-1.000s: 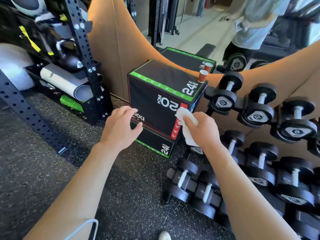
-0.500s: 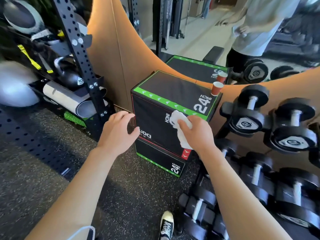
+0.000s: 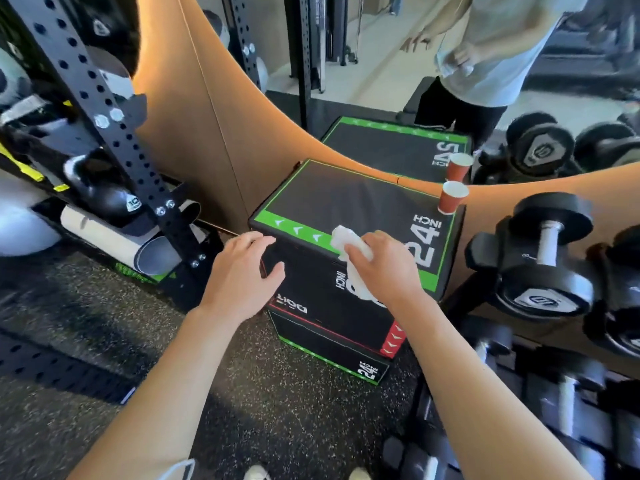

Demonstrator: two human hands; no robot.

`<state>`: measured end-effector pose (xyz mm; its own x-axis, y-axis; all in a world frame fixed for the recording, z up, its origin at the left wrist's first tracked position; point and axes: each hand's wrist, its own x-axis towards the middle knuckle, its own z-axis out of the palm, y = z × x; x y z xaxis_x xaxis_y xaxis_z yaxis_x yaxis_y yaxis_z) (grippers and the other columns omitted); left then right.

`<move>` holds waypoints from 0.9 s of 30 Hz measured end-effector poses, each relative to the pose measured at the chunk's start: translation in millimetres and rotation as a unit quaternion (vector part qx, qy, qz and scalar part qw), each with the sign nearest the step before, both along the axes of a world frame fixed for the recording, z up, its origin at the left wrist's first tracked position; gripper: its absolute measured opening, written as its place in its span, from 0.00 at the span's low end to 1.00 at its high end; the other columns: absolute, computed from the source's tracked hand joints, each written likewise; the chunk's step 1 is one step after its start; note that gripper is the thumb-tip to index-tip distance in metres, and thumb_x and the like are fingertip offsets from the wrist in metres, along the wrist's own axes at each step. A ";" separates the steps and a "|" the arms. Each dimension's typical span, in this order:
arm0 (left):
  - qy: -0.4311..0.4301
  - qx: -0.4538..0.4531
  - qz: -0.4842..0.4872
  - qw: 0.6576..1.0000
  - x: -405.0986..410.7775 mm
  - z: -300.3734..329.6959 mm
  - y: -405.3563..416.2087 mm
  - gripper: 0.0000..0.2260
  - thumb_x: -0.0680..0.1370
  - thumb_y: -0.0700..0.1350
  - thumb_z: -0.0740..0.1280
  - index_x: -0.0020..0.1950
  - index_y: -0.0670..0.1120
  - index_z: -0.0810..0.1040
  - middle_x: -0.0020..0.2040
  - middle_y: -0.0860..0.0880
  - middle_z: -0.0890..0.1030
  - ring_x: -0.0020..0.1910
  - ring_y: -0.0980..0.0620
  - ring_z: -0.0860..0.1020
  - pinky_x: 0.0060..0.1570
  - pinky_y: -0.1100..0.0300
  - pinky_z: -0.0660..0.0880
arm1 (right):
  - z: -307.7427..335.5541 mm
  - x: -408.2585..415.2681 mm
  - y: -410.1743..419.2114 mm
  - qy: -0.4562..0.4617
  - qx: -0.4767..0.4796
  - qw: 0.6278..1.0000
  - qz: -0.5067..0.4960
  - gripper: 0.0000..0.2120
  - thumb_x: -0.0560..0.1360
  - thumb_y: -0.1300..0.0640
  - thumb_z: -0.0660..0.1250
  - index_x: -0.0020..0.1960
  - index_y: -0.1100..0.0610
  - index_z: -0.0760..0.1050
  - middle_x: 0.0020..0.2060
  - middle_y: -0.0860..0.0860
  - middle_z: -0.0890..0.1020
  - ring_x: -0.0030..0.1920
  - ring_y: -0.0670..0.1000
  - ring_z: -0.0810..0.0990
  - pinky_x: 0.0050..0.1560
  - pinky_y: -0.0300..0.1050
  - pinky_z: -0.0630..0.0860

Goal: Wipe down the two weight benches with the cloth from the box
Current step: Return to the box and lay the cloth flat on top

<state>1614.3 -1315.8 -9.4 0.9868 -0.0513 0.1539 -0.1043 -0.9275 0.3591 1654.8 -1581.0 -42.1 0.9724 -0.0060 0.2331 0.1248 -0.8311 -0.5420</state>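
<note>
The right hand (image 3: 384, 268) gripped a white cloth (image 3: 349, 258), fingers curled over it and pinning it at the near top edge of a black plyo box (image 3: 346, 199) with green borders. The cloth was bunched; its long axis ran from about 11 o'clock, where a rounded end poked out past the fingertips onto the green strip, down toward 5 o'clock, where the rest hung over the box's front face under the palm. Whether the upper end lay flat on the box top could not be told.

The left hand (image 3: 242, 271) was at 9 o'clock from the right one, fingers relaxed and slightly spread, holding nothing, by the box's near left corner; whether it touched the box could not be told.

The box stood on speckled rubber flooring (image 3: 277, 410), its top printed "24 INCH". A red paper cup (image 3: 452, 197) stood upright on the top's far right corner, at about 1 o'clock from the cloth. Behind the box rose a tan curved wall (image 3: 194, 116) framing a mirror (image 3: 381, 64). Black dumbbells (image 3: 540, 258) sat on a rack at 3 o'clock. At 9 o'clock a perforated black rack upright (image 3: 104, 109) slanted past a kettlebell (image 3: 107, 195) and a rolled mat (image 3: 138, 247).
</note>
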 end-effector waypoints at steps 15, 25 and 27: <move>-0.001 -0.027 -0.163 0.986 203.6 -23.8 86.2 0.23 0.82 0.55 0.67 0.75 0.49 0.75 0.74 0.51 0.74 0.74 0.48 0.70 0.72 0.47 0.69 | -14.7 110.6 87.3 0.052 -0.037 0.985 -0.159 0.20 0.80 0.41 0.63 0.36 0.52 0.67 0.36 0.47 0.73 0.37 0.52 0.74 0.31 0.41 0.60; 0.031 -0.049 -0.219 0.974 275.7 -59.4 55.9 0.22 0.81 0.53 0.68 0.74 0.48 0.76 0.72 0.50 0.75 0.73 0.48 0.71 0.71 0.48 0.69 | -34.3 147.1 64.9 0.071 -0.012 0.970 -0.233 0.20 0.79 0.40 0.65 0.36 0.53 0.67 0.36 0.48 0.73 0.35 0.52 0.73 0.34 0.48 0.61; 0.041 -0.040 -0.220 0.974 286.3 -70.0 44.1 0.22 0.81 0.53 0.69 0.74 0.47 0.76 0.72 0.50 0.76 0.73 0.47 0.71 0.72 0.48 0.70 | -44.4 160.6 55.0 0.071 -0.005 0.970 -0.231 0.20 0.79 0.41 0.65 0.36 0.53 0.68 0.36 0.48 0.73 0.35 0.52 0.73 0.33 0.48 0.61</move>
